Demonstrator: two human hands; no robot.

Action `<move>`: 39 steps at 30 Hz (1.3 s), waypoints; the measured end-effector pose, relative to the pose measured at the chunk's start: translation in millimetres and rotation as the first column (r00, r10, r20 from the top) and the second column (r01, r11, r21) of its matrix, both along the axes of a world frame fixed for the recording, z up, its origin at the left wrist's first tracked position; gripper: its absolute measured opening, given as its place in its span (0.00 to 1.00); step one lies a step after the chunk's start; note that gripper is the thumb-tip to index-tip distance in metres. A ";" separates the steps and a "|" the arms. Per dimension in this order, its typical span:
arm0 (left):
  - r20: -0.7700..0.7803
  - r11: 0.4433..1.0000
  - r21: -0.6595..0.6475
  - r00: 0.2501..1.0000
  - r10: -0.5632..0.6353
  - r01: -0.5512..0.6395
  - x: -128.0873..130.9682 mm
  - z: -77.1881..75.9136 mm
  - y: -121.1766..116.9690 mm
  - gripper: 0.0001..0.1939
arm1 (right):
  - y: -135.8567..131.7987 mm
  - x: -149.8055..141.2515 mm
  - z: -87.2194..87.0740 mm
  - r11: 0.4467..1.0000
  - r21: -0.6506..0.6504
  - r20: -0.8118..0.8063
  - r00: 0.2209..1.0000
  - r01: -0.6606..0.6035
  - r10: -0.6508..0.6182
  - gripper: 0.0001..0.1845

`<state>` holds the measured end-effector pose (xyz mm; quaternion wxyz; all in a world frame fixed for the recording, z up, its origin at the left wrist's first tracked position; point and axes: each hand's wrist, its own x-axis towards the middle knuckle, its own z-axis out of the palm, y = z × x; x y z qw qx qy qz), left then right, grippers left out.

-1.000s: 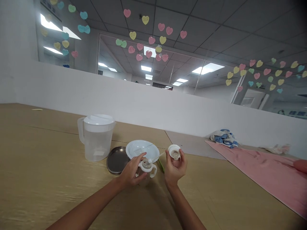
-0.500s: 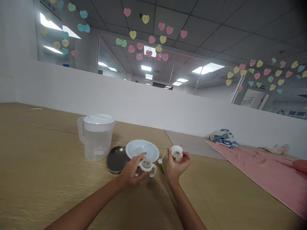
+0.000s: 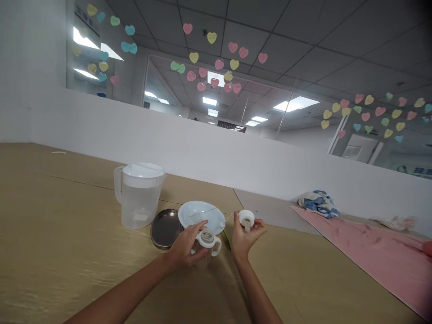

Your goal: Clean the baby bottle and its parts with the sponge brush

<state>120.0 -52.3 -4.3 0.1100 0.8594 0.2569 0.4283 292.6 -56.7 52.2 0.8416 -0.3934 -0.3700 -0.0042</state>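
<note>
My left hand (image 3: pixel 187 243) is wrapped around a clear baby bottle (image 3: pixel 207 236) with white side handles; its threaded mouth is uncovered and faces up. Off to the right, my right hand (image 3: pixel 243 239) holds a white bottle collar with a clear teat (image 3: pixel 246 217) between thumb and fingers, apart from the bottle. Just behind the bottle lies a pale blue-white bowl (image 3: pixel 192 211). A green-handled brush or stick (image 3: pixel 227 239) lies between my hands, partly hidden.
A lidded clear plastic pitcher (image 3: pixel 141 198) with liquid stands at the left. Beside it is a dark round metal tray (image 3: pixel 165 228). At the right, a pink cloth (image 3: pixel 364 252) covers part of the table, with a crumpled blue-and-white cloth (image 3: pixel 318 203) behind it.
The view has shifted slightly. My right hand with the collar and teat has moved a little left, nearer the bottle. Both grips are unchanged.
</note>
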 end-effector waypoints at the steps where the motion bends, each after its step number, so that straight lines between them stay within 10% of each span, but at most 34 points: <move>1: -0.002 1.000 -0.002 1.000 0.000 0.000 -0.1 0.2 0.0 0.34 | 0.3 0.6 1.0 1.000 0.001 -0.011 1.000 0.012 -0.012 0.29; 39: -0.007 1.000 -0.006 1.000 0.006 -0.006 0.0 4.7 -3.8 0.33 | 11.5 12.3 -9.5 0.973 -0.215 -0.054 0.994 0.078 -0.091 0.29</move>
